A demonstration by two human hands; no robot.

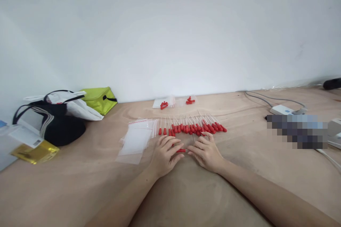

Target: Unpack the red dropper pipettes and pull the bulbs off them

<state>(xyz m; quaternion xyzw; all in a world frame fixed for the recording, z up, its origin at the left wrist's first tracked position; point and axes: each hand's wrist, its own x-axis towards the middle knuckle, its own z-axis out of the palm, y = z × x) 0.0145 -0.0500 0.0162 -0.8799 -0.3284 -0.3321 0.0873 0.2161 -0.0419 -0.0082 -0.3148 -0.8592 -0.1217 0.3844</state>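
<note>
A: What's the setting?
B: A plain pale wall (170, 35) fills the upper frame, and a brown wooden table (247, 142) spreads below it.
A: And the hands?
B: Just below the centre, the left hand (165, 152) pinches a red piece (180, 150) between thumb and fingers. The right hand (207, 151) is curled, its fingertips just beside that piece's end; I can't tell whether they grip anything.
A: What lies nearest?
B: Right beyond the hands, a row of red-bulbed sticks (187, 128), their thin pale stems pointing towards the wall. Left of the row are overlapping clear bags (135, 138).
A: Farther out?
B: Near the wall, around mid-frame, two small clusters of red pieces (164, 105) with clear plastic about them. At the left, a lime-green bag (98, 99), a white bag (82, 109), a black item (64, 129) and a yellow packet (39, 150).
A: On the right?
B: A white power strip (279, 110) with grey cables, partly behind a pixelated patch.
</note>
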